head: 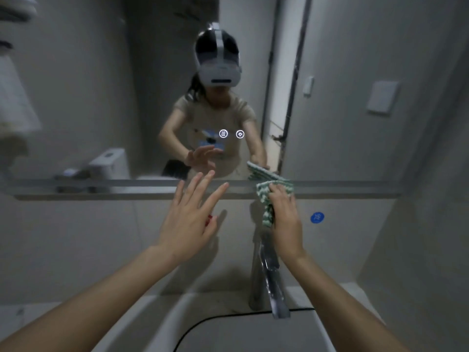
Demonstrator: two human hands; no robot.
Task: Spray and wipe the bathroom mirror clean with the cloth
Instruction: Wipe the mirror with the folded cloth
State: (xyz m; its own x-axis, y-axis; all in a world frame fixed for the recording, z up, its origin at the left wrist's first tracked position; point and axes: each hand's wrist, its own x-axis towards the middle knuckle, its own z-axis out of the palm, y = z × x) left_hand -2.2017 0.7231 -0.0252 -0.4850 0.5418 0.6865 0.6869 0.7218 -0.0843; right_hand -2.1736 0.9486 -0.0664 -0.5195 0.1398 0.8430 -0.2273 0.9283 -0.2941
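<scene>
A wide bathroom mirror (106,97) fills the upper half of the view, with two small lit icons near its middle. My right hand (285,217) grips a green-and-white patterned cloth (266,196) and presses it against the mirror's lower edge, right of centre. My left hand (190,219) is raised with fingers spread, empty, just below the mirror's bottom edge. A small red thing shows behind my left hand, mostly hidden. No spray bottle is in view.
A chrome tap (272,283) stands below my right hand over a white basin (228,334). A blue round sticker (317,217) is on the wall. A narrow ledge (101,195) runs under the mirror. The mirror reflects a toilet and a person wearing a headset.
</scene>
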